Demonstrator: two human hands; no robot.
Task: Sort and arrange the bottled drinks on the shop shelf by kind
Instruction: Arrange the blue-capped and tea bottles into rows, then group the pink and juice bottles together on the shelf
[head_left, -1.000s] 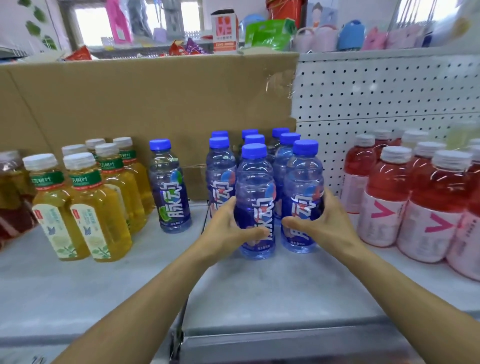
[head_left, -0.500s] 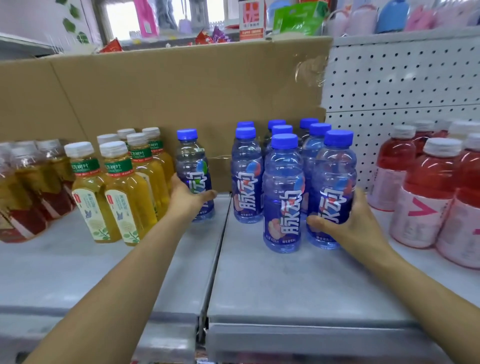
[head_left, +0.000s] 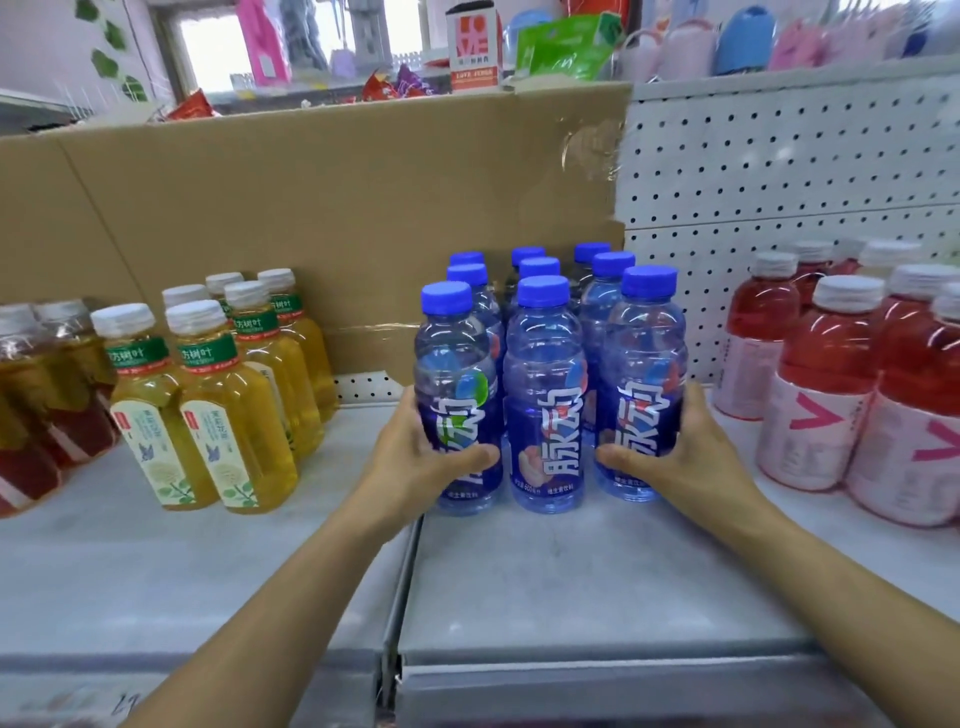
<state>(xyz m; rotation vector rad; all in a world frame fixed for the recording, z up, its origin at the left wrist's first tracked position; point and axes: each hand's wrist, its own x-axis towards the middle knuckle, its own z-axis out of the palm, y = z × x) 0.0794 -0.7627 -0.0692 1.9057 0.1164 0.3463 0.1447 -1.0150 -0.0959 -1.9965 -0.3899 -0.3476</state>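
Green-marked bottle (head_left: 457, 384) has joined the cluster (head_left: 543, 374), clasped by left hand (head_left: 415, 460); right hand (head_left: 691, 460) clasps right-end bottle (head_left: 647, 364).

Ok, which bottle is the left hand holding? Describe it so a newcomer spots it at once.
Find the cardboard sheet backing the shelf; before its right end stands a block of blue-capped bottles. The left hand grips the front-left bottle. Unlike its peach-marked neighbours, its label carries a green patch.

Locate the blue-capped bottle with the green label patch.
Head view, centre: the green-patch bottle stands at the front-left corner of the blue-capped group, gripped by the left hand, beside the peach-label bottle.
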